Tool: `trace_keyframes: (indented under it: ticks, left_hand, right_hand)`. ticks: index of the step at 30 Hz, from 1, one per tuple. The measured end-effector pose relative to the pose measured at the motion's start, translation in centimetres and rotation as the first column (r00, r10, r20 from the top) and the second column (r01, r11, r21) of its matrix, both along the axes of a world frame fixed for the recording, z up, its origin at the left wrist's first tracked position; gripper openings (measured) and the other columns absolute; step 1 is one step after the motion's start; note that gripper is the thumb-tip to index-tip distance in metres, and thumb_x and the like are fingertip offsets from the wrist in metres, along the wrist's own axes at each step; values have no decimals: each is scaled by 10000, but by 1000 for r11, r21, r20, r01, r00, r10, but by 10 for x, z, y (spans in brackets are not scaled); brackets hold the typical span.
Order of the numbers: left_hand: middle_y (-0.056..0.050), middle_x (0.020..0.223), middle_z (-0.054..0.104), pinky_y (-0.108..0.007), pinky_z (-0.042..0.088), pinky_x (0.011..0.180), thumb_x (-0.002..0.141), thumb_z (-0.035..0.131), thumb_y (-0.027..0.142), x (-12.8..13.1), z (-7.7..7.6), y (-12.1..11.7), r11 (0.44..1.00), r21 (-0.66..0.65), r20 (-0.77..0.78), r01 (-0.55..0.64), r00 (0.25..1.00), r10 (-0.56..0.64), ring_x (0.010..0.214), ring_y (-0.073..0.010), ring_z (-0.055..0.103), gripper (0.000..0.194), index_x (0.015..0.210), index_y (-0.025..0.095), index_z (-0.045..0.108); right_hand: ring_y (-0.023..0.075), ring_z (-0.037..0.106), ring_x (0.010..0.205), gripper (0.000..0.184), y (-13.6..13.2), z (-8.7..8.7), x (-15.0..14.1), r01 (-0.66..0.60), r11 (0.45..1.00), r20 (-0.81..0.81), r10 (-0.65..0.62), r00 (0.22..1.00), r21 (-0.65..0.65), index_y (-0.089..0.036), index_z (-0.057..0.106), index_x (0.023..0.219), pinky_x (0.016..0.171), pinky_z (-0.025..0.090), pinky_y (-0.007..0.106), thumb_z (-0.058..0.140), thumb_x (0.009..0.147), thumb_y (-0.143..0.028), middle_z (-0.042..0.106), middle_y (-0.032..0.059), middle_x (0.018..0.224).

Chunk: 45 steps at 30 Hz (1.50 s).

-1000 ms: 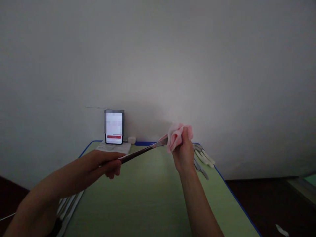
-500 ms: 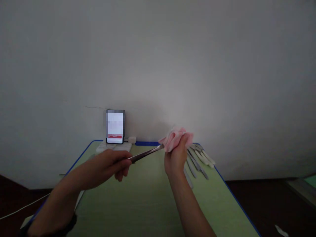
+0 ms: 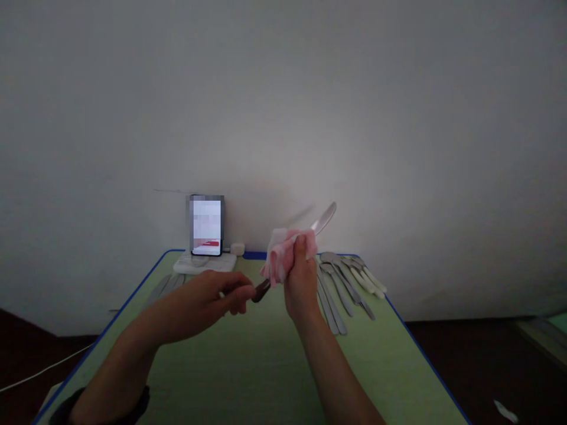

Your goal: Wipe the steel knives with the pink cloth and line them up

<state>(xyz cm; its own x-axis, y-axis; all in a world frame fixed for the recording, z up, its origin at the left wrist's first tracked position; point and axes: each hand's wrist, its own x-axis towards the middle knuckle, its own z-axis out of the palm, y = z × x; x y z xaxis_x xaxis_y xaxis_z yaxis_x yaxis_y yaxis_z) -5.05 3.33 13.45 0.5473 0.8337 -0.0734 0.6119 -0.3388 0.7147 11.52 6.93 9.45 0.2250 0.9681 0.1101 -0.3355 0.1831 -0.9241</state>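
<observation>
My left hand (image 3: 224, 295) is closed on the handle end of a table knife (image 3: 325, 218), which slants up and to the right above the table. A crumpled pink-and-white cloth (image 3: 283, 254) is wrapped around the middle of the knife and gripped by my right hand (image 3: 303, 277), thumb on top. The rounded shiny blade tip sticks out past the cloth; the part of the knife inside the cloth is hidden. Just right of my right hand, several pieces of metal cutlery (image 3: 341, 289) lie on the table, some with white handles (image 3: 367, 280).
The light green table (image 3: 239, 378) has a blue edge and stands against a grey wall. A phone (image 3: 206, 227) stands upright on a white base (image 3: 221, 262) at the back left, beside a small white plug (image 3: 238, 249). More metal cutlery (image 3: 163, 287) lies behind my left forearm.
My right hand and the cloth have slid left and down along the knife toward my left hand. The blade tip, covered before, now shows beyond the cloth.
</observation>
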Motion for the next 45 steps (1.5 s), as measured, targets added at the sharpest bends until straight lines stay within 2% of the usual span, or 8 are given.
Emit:
trace_keyframes:
  ticks: [7, 11, 14, 18, 26, 36, 40, 45]
  left_hand:
    - [46, 529, 475, -230, 343, 488, 872, 337, 512, -10, 2, 6, 861, 269, 101, -432, 902, 421, 493, -124, 453, 411, 664, 193, 495]
    - [32, 607, 545, -237, 383, 515, 853, 395, 510, -6, 0, 9, 822, 242, 227, -516, 853, 469, 551, -134, 496, 365, 738, 188, 523]
    - [-23, 788, 649, -283, 469, 683, 857, 410, 494, -4, -5, 13, 859, 152, 393, -489, 828, 401, 730, -170, 591, 365, 862, 173, 583]
    - [-61, 812, 702, -344, 507, 798, 820, 510, 473, 1, -13, 17, 890, -96, 631, -446, 664, 400, 789, -198, 657, 355, 898, 144, 617]
    - [-25, 755, 706, -378, 569, 722, 757, 619, 373, -13, -11, 20, 748, -235, 870, -621, 208, 446, 728, -199, 690, 226, 766, 148, 608]
    - [-31, 764, 709, -307, 583, 618, 731, 628, 322, -22, -6, 22, 659, -243, 901, -712, 85, 425, 695, -196, 697, 179, 765, 147, 612]
    - [-56, 808, 719, -274, 580, 581, 732, 620, 322, -26, -8, 22, 650, -252, 898, -717, 76, 432, 673, -190, 700, 188, 773, 139, 622]
    - [-104, 876, 719, -312, 583, 614, 741, 602, 360, -9, -13, 19, 693, -272, 870, -668, 137, 473, 714, -218, 707, 268, 851, 116, 612]
  right_hand:
    - [85, 400, 447, 428, -3, 7, 12, -272, 962, 326, 264, 908, -23, -150, 585, 667, 413, 279, 195, 495, 784, -551, 494, -37, 503]
    - [88, 406, 489, 350, -11, 11, 7, -513, 858, 526, 441, 727, -10, -169, 583, 689, 449, 292, 192, 449, 849, -451, 498, -37, 559]
    - [106, 440, 574, 282, -15, 10, 0, -627, 779, 690, 455, 563, -1, -178, 560, 692, 521, 332, 203, 444, 869, -364, 516, -23, 626]
    - [115, 442, 612, 263, -16, 5, -8, -651, 759, 787, 389, 479, 21, -189, 522, 685, 568, 343, 213, 413, 886, -321, 496, -17, 651]
    - [121, 472, 619, 261, -20, 1, 1, -672, 740, 924, 277, 264, -30, -186, 544, 714, 581, 339, 229, 419, 892, -331, 504, -6, 682]
    - [146, 509, 638, 203, -41, -32, 28, -602, 768, 949, 312, 53, -219, -151, 589, 710, 593, 345, 247, 517, 834, -294, 574, 31, 706]
    - [165, 561, 704, 242, -58, -48, 34, -532, 789, 898, 425, 111, -307, -168, 615, 935, 622, 397, 257, 646, 736, -302, 631, 47, 835]
    - [207, 542, 991, 820, -76, -47, 44, -400, 905, 846, 321, 425, -142, -217, 301, 1370, 828, 438, 343, 712, 673, -344, 518, 122, 1237]
